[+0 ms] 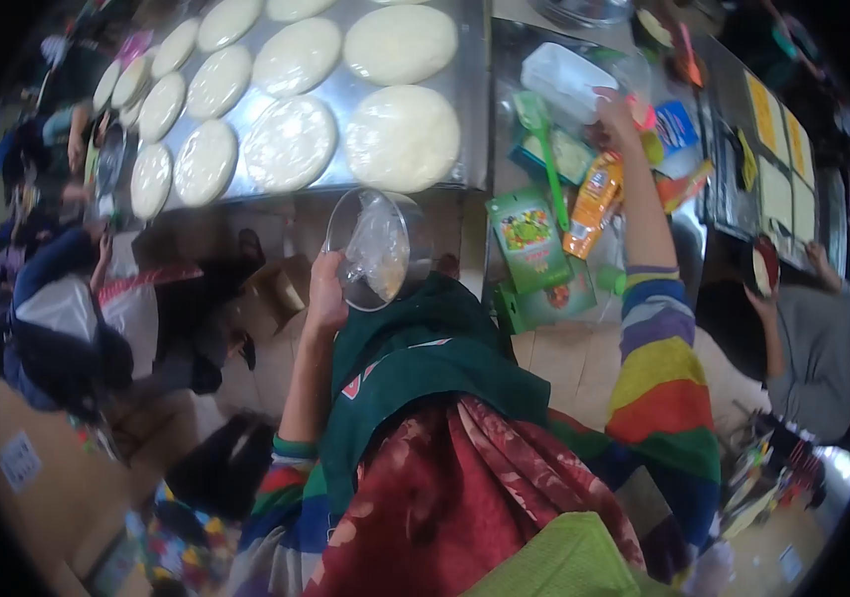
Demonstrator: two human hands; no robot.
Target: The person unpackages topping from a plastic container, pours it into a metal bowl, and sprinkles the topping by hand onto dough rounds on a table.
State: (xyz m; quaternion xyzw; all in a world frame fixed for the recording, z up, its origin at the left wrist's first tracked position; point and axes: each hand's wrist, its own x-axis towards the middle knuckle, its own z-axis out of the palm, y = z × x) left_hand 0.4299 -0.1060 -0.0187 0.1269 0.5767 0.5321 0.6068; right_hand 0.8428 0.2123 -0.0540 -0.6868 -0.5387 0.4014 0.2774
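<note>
My left hand [324, 291] grips the rim of a round metal bowl [417, 239], tilted in front of my green apron. A crumpled clear plastic bag [377, 244] lies inside the bowl. My right hand [614, 117] reaches over the right-hand table, at the corner of a white plastic container [564, 78]. Its fingers look curled, and what they hold cannot be made out. Near that arm lie an orange packet [594, 204], a bright green spatula [547, 159], green pouches [527, 237] with pictures on them and a blue packet [676, 124].
Several flat round dough pieces [402, 137] cover the metal table ahead, some looking plastic-wrapped. Rectangular trays [775, 197] stand far right, beside a person in grey [813, 348]. Other people [57, 308] sit at left near a cardboard box [279, 289] on the floor.
</note>
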